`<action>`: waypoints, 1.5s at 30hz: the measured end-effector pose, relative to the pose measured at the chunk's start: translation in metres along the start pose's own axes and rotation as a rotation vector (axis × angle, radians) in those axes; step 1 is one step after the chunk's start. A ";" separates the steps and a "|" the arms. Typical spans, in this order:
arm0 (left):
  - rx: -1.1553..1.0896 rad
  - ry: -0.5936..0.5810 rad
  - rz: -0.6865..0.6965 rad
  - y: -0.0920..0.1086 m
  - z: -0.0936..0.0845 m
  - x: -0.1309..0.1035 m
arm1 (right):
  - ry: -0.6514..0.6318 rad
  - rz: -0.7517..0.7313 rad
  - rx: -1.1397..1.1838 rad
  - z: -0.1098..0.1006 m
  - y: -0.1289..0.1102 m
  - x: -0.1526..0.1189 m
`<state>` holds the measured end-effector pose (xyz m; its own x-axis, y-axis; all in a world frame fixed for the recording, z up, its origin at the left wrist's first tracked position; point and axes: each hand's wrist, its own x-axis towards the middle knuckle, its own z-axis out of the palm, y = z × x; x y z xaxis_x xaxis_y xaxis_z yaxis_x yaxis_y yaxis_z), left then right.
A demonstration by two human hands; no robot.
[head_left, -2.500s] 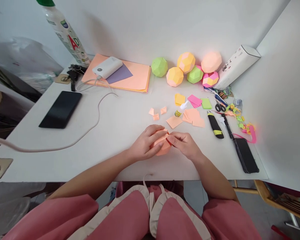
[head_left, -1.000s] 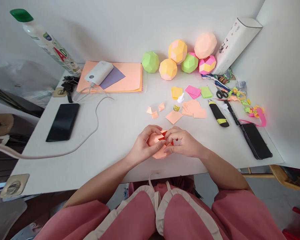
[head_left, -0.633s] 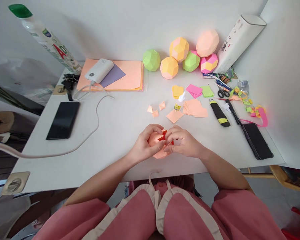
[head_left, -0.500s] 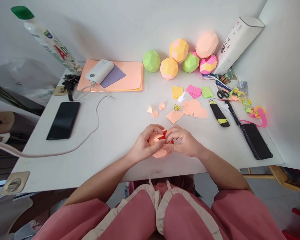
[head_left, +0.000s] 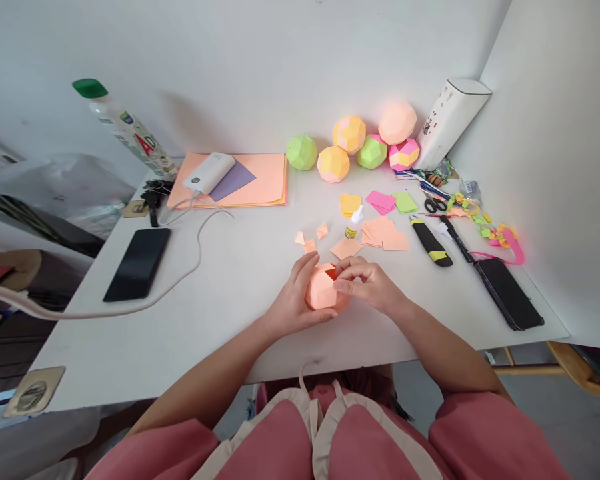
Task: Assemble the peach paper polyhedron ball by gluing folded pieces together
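Note:
A peach faceted paper ball point(head_left: 322, 291) with an opening in its upper side is held over the near part of the white table. My left hand point(head_left: 297, 300) cups it from the left, thumb along the bottom and fingers up its far side. With bent fingers, my right hand point(head_left: 365, 283) pinches the ball's edge at the right of the opening. Beyond the hands lie small folded peach pieces point(head_left: 322, 231), a peach square point(head_left: 347, 249), a small glue bottle point(head_left: 351, 229) and a spread of peach squares point(head_left: 380, 232).
Several finished paper balls point(head_left: 333, 164) stand along the wall. Yellow point(head_left: 351, 205), pink point(head_left: 380, 201) and green point(head_left: 405, 202) squares lie before them. Rightward are scissors point(head_left: 435, 205), a cutter point(head_left: 431, 241) and a black phone point(head_left: 509, 294); leftward, another phone point(head_left: 137, 264) and a cable point(head_left: 180, 272).
The ball has turned in my hands, showing more of its faces. My left fingers have opened out around its side, and the camera view has tilted up.

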<state>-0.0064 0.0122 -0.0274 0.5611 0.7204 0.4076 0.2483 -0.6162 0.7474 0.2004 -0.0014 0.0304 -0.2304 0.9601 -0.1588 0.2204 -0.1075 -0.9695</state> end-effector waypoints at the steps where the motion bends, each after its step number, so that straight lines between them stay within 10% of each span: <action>1: -0.008 -0.010 -0.028 0.000 0.001 0.000 | 0.008 0.000 -0.009 0.001 0.000 -0.001; 11: 0.161 0.050 0.086 0.004 0.002 0.001 | 0.154 -0.224 -0.270 0.005 0.001 -0.008; 45: 0.292 0.068 0.280 0.004 0.003 0.005 | 0.205 -0.122 0.032 0.026 0.005 -0.012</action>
<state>0.0001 0.0124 -0.0236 0.5874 0.5257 0.6152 0.3127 -0.8486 0.4267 0.1798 -0.0205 0.0229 -0.0551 0.9985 -0.0018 0.1715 0.0077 -0.9852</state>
